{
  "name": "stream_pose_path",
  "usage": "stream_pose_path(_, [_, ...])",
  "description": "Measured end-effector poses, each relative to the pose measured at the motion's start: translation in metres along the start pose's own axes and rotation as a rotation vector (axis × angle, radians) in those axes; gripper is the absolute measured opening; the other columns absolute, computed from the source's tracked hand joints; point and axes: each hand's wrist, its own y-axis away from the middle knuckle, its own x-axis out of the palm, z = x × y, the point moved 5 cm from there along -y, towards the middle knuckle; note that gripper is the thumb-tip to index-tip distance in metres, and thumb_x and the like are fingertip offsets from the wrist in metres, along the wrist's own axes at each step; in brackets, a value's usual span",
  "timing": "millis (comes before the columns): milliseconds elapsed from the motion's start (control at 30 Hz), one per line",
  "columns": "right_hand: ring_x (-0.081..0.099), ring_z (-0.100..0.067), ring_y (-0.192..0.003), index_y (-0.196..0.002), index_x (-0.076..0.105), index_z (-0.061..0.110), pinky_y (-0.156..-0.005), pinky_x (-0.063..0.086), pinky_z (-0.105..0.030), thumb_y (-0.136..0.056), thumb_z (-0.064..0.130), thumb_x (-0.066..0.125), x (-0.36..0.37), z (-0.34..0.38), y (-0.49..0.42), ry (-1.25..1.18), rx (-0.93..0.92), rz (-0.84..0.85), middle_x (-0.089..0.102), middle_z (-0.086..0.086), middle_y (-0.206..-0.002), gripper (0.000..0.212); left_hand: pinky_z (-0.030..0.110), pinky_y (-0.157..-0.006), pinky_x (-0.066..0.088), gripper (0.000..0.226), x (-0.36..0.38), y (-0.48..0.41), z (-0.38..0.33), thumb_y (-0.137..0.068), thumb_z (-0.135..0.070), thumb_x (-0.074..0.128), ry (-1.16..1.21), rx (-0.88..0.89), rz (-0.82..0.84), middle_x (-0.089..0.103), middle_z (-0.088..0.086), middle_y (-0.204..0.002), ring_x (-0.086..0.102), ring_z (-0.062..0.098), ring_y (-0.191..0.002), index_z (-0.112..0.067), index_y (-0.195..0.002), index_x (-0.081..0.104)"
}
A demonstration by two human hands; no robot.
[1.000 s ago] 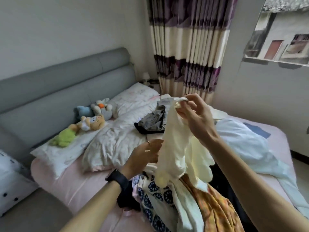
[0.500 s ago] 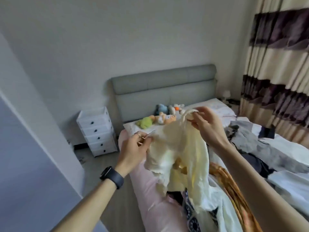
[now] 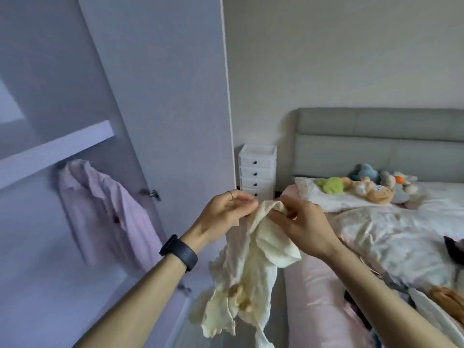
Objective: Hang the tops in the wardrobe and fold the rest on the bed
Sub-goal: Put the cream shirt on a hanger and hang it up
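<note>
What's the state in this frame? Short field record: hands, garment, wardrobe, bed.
left hand: pinches top edge of cream garment
right hand: grips the same edge
cream garment: hangs crumpled below both hands, no hanger visible
wardrobe: open, pink shirt hanging under shelf
bed: rumpled quilt, plush toys near headboard
task step: garment not yet hung

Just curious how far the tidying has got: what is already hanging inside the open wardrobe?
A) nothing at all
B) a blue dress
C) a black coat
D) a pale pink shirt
D: a pale pink shirt hangs just under the shelf of the open wardrobe.
</note>
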Motion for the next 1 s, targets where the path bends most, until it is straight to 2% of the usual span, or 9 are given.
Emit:
stream_pose_path(100, [0.064,0.000,-0.075,-0.088,0.071,0.035,-0.068,0.045,-0.019,-0.094,0.027,0.067,0.032,0.024,-0.008,-0.214,-0.057,0.097,0.069,0.020,-0.078,0.011,0.025,-0.094,0.045,0.047,-0.040,0.050,0.053,-0.074,-0.048,0.071,0.095,-0.105,-0.090,0.069,-0.012,-0.119,0.061,0.004,-0.113,-0.034,-0.119,0.066])
stream_pose_path(233, [0.069,-0.016,-0.085,-0.093,0.072,0.037,-0.076,0.055,-0.036,-0.095,0.020,0.063,0.075,0.044,-0.011,-0.369,-0.068,0.168,0.074,0.007,-0.088,0.019,0.038,-0.111,0.041,0.063,-0.063,0.119,0.111,-0.070,-0.077,0.066,-0.006,-0.242,-0.144,0.063,-0.025,-0.127,0.054,-0.003,-0.122,-0.043,-0.124,0.062])
stream_pose_path(333, [0.067,-0.015,-0.074,-0.092,0.073,0.033,-0.070,0.054,-0.040,-0.096,0.022,0.062,0.098,0.045,-0.014,-0.437,-0.038,0.178,0.073,0.003,-0.081,0.016,0.040,-0.103,0.047,0.061,-0.073,0.148,0.124,-0.074,-0.083,0.058,-0.094,-0.170,-0.348,0.068,-0.023,-0.118,0.061,0.000,-0.112,-0.039,-0.116,0.067])
stream_pose_path(500, [0.059,-0.008,-0.065,-0.084,0.072,0.025,-0.060,0.048,-0.028,-0.088,0.027,0.060,0.134,0.036,-0.015,-0.505,-0.001,0.264,0.069,0.002,-0.073,0.013,0.025,-0.087,0.052,0.049,-0.044,0.157,0.135,-0.074,-0.076,0.067,-0.296,-0.179,-0.368,0.069,-0.025,-0.099,0.064,-0.004,-0.096,-0.037,-0.105,0.069])
stream_pose_path(600, [0.063,-0.007,-0.068,-0.091,0.075,0.028,-0.059,0.049,-0.021,-0.086,0.030,0.060,0.154,0.020,-0.023,-0.490,0.012,0.329,0.073,0.003,-0.079,0.015,0.019,-0.071,0.049,0.016,-0.047,0.153,0.146,-0.084,-0.058,0.069,-0.324,-0.194,-0.506,0.065,-0.024,-0.076,0.062,-0.005,-0.075,-0.043,-0.080,0.066])
stream_pose_path(633, [0.064,-0.008,-0.069,-0.091,0.075,0.029,-0.059,0.049,-0.021,-0.085,0.033,0.061,0.159,0.012,-0.026,-0.480,0.030,0.339,0.073,0.003,-0.080,0.015,0.017,-0.070,0.048,0.015,-0.055,0.154,0.150,-0.086,-0.049,0.072,-0.272,-0.220,-0.547,0.067,-0.023,-0.074,0.064,-0.004,-0.074,-0.043,-0.074,0.065])
stream_pose_path(767, [0.066,-0.012,-0.074,-0.091,0.076,0.034,-0.068,0.052,-0.033,-0.093,0.026,0.065,0.173,-0.033,-0.048,-0.374,0.089,0.465,0.074,0.006,-0.081,0.014,0.023,-0.074,0.055,0.013,-0.089,0.142,0.161,-0.085,-0.033,0.079,-0.155,-0.291,-0.611,0.075,-0.008,-0.082,0.072,0.008,-0.081,-0.022,-0.083,0.072])
stream_pose_path(867, [0.069,-0.009,-0.089,-0.094,0.077,0.035,-0.087,0.055,-0.038,-0.092,0.025,0.069,0.182,-0.053,-0.063,-0.286,0.071,0.586,0.075,0.015,-0.092,0.013,0.013,-0.066,0.049,0.012,-0.094,0.113,0.152,-0.084,-0.035,0.079,-0.227,-0.302,-0.558,0.073,-0.013,-0.080,0.069,0.002,-0.075,-0.026,-0.083,0.072])
stream_pose_path(1000, [0.052,0.004,-0.116,-0.113,0.066,0.053,-0.094,0.045,-0.024,-0.083,0.033,0.078,0.194,-0.040,-0.077,-0.268,-0.067,0.749,0.062,0.033,-0.121,0.038,0.011,-0.061,0.044,0.012,-0.092,0.074,0.137,-0.083,-0.037,0.080,-0.297,-0.295,-0.534,0.071,-0.017,-0.076,0.064,-0.002,-0.070,-0.031,-0.080,0.069])
